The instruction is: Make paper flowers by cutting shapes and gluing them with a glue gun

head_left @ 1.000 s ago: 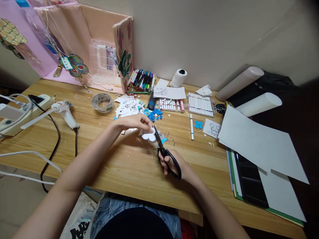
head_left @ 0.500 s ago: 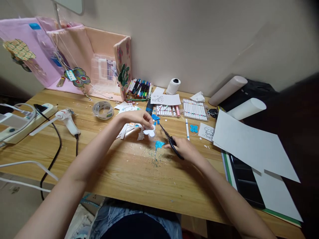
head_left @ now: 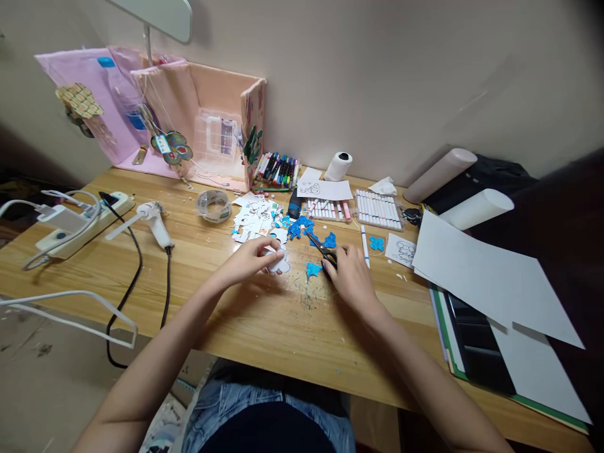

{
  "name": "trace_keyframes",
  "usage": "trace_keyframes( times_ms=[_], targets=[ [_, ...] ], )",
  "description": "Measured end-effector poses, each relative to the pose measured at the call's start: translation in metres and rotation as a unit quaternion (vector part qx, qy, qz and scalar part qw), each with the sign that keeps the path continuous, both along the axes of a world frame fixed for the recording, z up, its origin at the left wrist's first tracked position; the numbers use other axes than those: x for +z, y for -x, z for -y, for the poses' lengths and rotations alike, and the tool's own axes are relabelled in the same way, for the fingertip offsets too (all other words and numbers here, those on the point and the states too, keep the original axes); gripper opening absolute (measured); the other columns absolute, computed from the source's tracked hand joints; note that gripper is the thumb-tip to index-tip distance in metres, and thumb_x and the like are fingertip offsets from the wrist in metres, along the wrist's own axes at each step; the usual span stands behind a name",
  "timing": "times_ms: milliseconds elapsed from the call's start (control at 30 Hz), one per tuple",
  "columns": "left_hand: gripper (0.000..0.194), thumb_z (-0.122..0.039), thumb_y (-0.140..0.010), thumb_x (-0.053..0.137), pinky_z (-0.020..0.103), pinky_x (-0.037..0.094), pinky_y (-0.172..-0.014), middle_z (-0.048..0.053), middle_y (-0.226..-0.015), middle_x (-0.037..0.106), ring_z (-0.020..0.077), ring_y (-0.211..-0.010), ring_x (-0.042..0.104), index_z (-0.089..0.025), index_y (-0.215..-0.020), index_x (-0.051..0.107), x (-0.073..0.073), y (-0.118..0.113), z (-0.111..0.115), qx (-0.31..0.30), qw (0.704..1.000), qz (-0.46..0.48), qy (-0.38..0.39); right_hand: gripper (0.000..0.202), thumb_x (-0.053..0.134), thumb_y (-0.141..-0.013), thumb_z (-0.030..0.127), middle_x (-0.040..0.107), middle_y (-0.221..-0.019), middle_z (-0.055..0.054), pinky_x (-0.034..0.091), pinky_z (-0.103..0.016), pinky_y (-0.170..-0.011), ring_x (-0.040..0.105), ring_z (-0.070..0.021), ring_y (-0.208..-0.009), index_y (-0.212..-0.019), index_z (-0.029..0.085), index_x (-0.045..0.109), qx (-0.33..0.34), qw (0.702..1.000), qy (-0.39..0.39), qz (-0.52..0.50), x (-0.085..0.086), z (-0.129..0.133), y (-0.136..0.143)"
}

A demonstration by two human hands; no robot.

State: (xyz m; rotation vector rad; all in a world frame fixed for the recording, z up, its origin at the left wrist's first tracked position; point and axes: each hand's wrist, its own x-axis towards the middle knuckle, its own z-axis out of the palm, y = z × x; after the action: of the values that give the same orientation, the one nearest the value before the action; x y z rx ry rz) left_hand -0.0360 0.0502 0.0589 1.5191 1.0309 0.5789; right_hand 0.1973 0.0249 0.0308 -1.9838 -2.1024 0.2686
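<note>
My left hand (head_left: pixel 252 259) pinches a small white flower-shaped paper cutout (head_left: pixel 282 265) just over the table, thumb and fingertips on its edge. Black-handled scissors (head_left: pixel 323 250) are under my right hand (head_left: pixel 353 272), whose fingers curl over the handles. The blades point away to the left, low beside dark blue paper scraps (head_left: pixel 302 228). A light blue scrap (head_left: pixel 313 270) lies between my two hands, with fine blue bits around it. Further right rests a blue flower cutout (head_left: pixel 376 243), near an upright-pointing white marker (head_left: pixel 365 245).
White paper scraps (head_left: pixel 255 217), clear tape (head_left: pixel 214 206) and a glue gun (head_left: pixel 156 223) with its cord occupy the left. Marker sets (head_left: pixel 379 210) and a thread spool (head_left: pixel 338 167) stand behind. Large white sheets (head_left: pixel 476 277) cover the right. A pink box (head_left: pixel 221 94) stands at the back left.
My left hand has moved down toward the table with the white cutout. The scissors have been lowered beside the blue scraps, and my right hand has turned over them. The camera view has shifted.
</note>
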Motion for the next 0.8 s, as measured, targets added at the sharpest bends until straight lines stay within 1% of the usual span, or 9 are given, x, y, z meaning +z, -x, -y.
trace_keyframes(
  times_ms=[67, 100, 167, 200, 300, 400, 567, 667, 800],
  targets=[
    [0.024, -0.039, -0.081, 0.053, 0.021, 0.041, -0.056, -0.001, -0.068, 0.056, 0.0087, -0.059, 0.053, -0.015, -0.081, 0.056, 0.0, 0.0, 0.005, -0.004, 1.0, -0.004, -0.016, 0.025, 0.047, -0.088, 0.032, 0.06, -0.106, -0.014, 0.041, -0.036, -0.087, 0.054, -0.0244, -0.102, -0.1, 0.015, 0.061, 0.077, 0.983, 0.026, -0.166, 0.008, 0.003, 0.016],
    [0.025, -0.04, -0.081, 0.053, 0.021, 0.041, -0.056, -0.001, -0.069, 0.056, 0.0091, -0.06, 0.053, -0.015, -0.081, 0.056, 0.0, 0.0, 0.007, -0.009, 1.0, -0.004, -0.022, 0.025, 0.047, -0.088, 0.033, 0.061, -0.104, -0.011, 0.042, -0.034, -0.084, 0.056, -0.0214, -0.098, -0.101, 0.017, 0.06, 0.113, 0.958, 0.067, -0.257, 0.011, 0.004, 0.025],
    [0.027, -0.043, -0.081, 0.053, 0.02, 0.042, -0.055, -0.001, -0.07, 0.055, 0.0099, -0.061, 0.052, -0.016, -0.081, 0.056, -0.003, 0.0, 0.009, -0.014, 1.0, -0.006, -0.025, 0.025, 0.051, -0.085, 0.037, 0.064, -0.098, -0.007, 0.045, -0.03, -0.077, 0.059, -0.0179, -0.088, -0.097, 0.017, 0.061, 0.132, 0.901, 0.142, -0.388, 0.015, 0.003, 0.041],
    [0.028, -0.044, -0.081, 0.053, 0.021, 0.042, -0.055, -0.001, -0.07, 0.055, 0.0102, -0.062, 0.052, -0.016, -0.081, 0.056, -0.005, 0.001, 0.01, -0.012, 1.0, -0.006, -0.022, 0.025, 0.054, -0.083, 0.039, 0.064, -0.093, -0.006, 0.045, -0.03, -0.074, 0.059, -0.0169, -0.082, -0.092, 0.016, 0.061, 0.124, 0.883, 0.159, -0.423, 0.016, 0.001, 0.048],
    [0.03, -0.046, -0.081, 0.051, 0.021, 0.043, -0.058, -0.001, -0.072, 0.056, 0.0111, -0.065, 0.054, -0.016, -0.087, 0.055, -0.012, 0.005, 0.013, -0.003, 1.0, 0.023, 0.006, 0.026, 0.062, -0.075, 0.041, 0.062, -0.078, -0.003, 0.043, -0.027, -0.067, 0.056, -0.0138, -0.07, -0.077, 0.015, 0.06, 0.09, 0.864, 0.169, -0.466, 0.013, -0.006, 0.059],
    [0.031, -0.044, -0.077, 0.058, 0.021, 0.043, -0.061, -0.001, -0.079, 0.058, 0.0115, -0.07, 0.056, -0.016, -0.091, 0.053, -0.017, 0.009, 0.015, 0.002, 0.998, 0.054, 0.03, 0.025, 0.064, -0.071, 0.04, 0.059, -0.072, 0.0, 0.042, -0.026, -0.065, 0.053, -0.0119, -0.066, -0.073, 0.016, 0.059, 0.066, 0.844, 0.175, -0.503, 0.01, -0.013, 0.061],
    [0.03, -0.042, -0.075, 0.061, 0.021, 0.04, -0.057, -0.001, -0.064, 0.057, 0.0102, -0.06, 0.052, -0.012, -0.072, 0.058, -0.021, 0.016, 0.013, 0.014, 0.998, 0.04, 0.046, 0.025, 0.066, -0.068, 0.04, 0.057, -0.069, 0.001, 0.042, -0.025, -0.064, 0.052, -0.0114, -0.067, -0.071, 0.016, 0.058, 0.005, 0.812, 0.161, -0.56, 0.008, -0.018, 0.061],
    [0.029, -0.041, -0.073, 0.062, 0.02, 0.036, -0.052, -0.002, -0.056, 0.054, 0.0084, -0.052, 0.048, -0.013, -0.07, 0.061, -0.024, 0.028, 0.011, 0.09, 0.995, 0.031, 0.03, 0.026, 0.066, -0.067, 0.041, 0.058, -0.069, 0.0, 0.043, -0.026, -0.065, 0.054, -0.0119, -0.067, -0.07, 0.016, 0.059, -0.035, 0.787, 0.17, -0.592, 0.005, -0.018, 0.059],
    [0.031, -0.044, -0.08, 0.053, 0.019, 0.029, -0.043, -0.006, -0.046, 0.047, 0.0064, -0.04, 0.039, -0.014, -0.079, 0.062, -0.027, 0.056, 0.018, 0.238, 0.97, 0.044, 0.003, 0.027, 0.07, -0.063, 0.039, 0.06, -0.069, -0.001, 0.044, -0.025, -0.064, 0.055, -0.0111, -0.065, -0.069, 0.016, 0.059, -0.072, 0.742, 0.199, -0.636, -0.003, -0.015, 0.054]
  ],
)
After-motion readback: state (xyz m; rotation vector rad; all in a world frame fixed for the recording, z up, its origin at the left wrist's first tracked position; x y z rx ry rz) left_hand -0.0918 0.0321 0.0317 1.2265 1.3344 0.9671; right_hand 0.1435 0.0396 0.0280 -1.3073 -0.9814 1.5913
